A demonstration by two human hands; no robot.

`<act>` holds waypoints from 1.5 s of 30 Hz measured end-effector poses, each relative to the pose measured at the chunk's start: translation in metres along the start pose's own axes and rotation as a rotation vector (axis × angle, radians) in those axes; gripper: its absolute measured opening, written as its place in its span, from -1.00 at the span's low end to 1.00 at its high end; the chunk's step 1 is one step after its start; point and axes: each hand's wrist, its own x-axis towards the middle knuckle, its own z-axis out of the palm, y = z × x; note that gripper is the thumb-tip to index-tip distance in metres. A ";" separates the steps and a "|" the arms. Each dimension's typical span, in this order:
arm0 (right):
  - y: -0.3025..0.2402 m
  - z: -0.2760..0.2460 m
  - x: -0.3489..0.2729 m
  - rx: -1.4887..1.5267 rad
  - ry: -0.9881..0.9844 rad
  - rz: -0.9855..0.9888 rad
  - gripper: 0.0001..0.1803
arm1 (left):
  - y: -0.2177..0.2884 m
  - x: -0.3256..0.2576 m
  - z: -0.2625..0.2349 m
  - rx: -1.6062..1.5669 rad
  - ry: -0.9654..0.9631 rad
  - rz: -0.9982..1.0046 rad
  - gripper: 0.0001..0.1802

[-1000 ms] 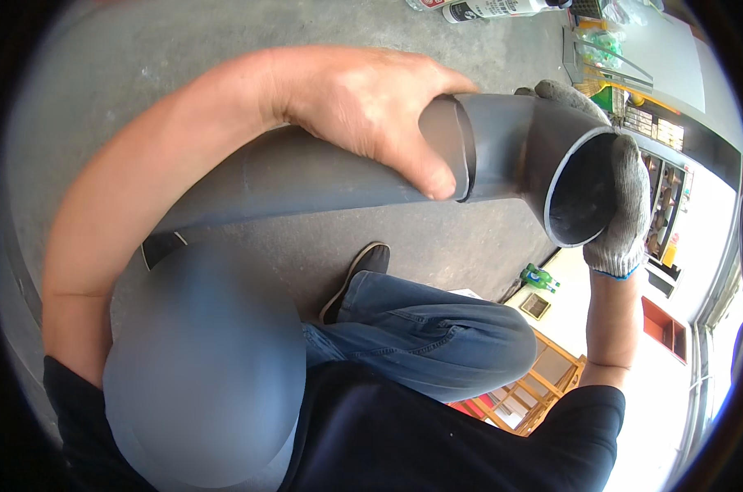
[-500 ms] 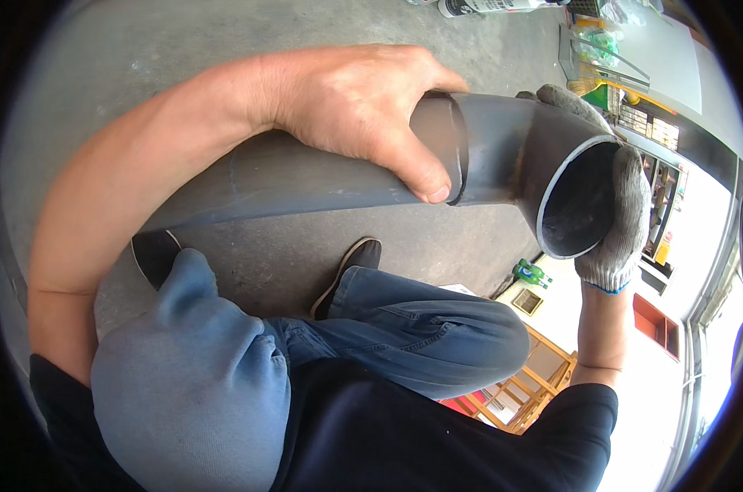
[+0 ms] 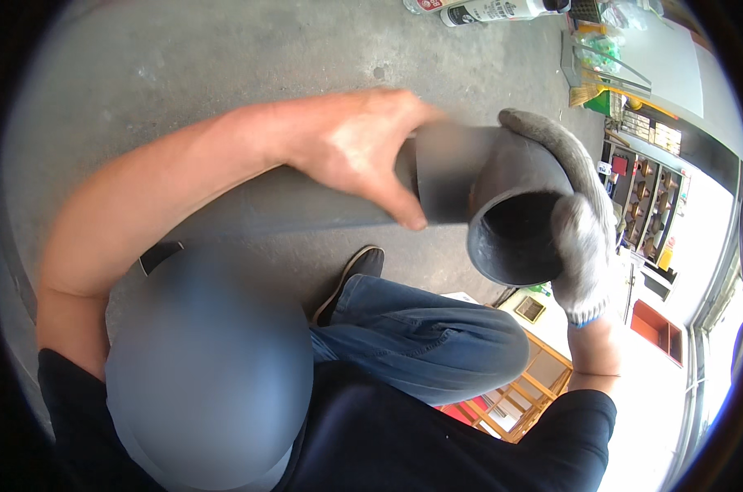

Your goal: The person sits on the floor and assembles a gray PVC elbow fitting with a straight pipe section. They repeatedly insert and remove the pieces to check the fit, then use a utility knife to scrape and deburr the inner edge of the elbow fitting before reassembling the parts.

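A long dark grey plastic pipe runs across in front of me above my legs. My bare left hand wraps over it near its right end, thumb on the near side. At that end sits a grey pipe elbow, its round open mouth facing toward me and down. My right hand, in a grey-white knit glove, grips the elbow from the right, with fingers along its far side and thumb at the rim. Motion blurs the joint between pipe and elbow, so how far they overlap is hard to see.
Concrete floor lies beneath. Spray can and another container lie at the far edge. To the right are a broom, shelves with fittings, a red box and a wooden rack. My bent knee is below the elbow.
The elbow and my right hand have moved left and nearer to me, and the mouth has turned more downward. My left hand has come slightly nearer, and the elbow's edge is now close to its thumb.
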 end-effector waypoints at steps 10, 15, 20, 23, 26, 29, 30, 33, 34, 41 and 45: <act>0.013 -0.006 -0.020 -0.081 0.088 -0.065 -0.09 | 0.042 -0.012 -0.014 0.251 0.134 -0.051 0.06; -0.012 -0.036 -0.023 -0.116 0.290 -0.314 -0.14 | 0.080 0.006 -0.033 0.464 0.336 0.222 0.10; -0.032 -0.104 0.000 -0.248 0.510 -0.472 -0.13 | 0.131 0.039 -0.048 0.670 0.531 0.310 0.17; -0.025 -0.134 0.018 -0.267 0.586 -0.377 -0.16 | 0.138 0.058 -0.057 0.622 0.591 0.265 0.22; -0.099 -0.082 0.014 -0.138 0.569 -0.523 -0.44 | 0.119 0.065 -0.075 0.622 0.629 0.252 0.25; -0.099 -0.090 0.018 0.083 0.483 -0.570 -0.43 | 0.111 0.071 -0.088 0.356 0.529 0.267 0.16; -0.094 -0.096 0.023 0.087 0.445 -0.594 -0.40 | 0.118 0.070 -0.088 0.347 0.500 0.214 0.13; -0.084 -0.114 0.024 0.071 0.299 -0.602 -0.23 | 0.128 0.074 -0.081 0.317 0.449 0.111 0.04; -0.083 -0.115 0.020 0.074 0.246 -0.578 -0.14 | 0.124 0.074 -0.078 0.325 0.464 0.109 0.01; -0.025 -0.149 0.005 0.218 0.282 -0.522 -0.31 | 0.114 0.098 -0.013 0.442 0.604 0.208 -0.02; -0.041 -0.132 -0.028 0.002 0.328 -0.074 -0.16 | 0.109 0.098 0.006 0.541 0.619 0.236 0.09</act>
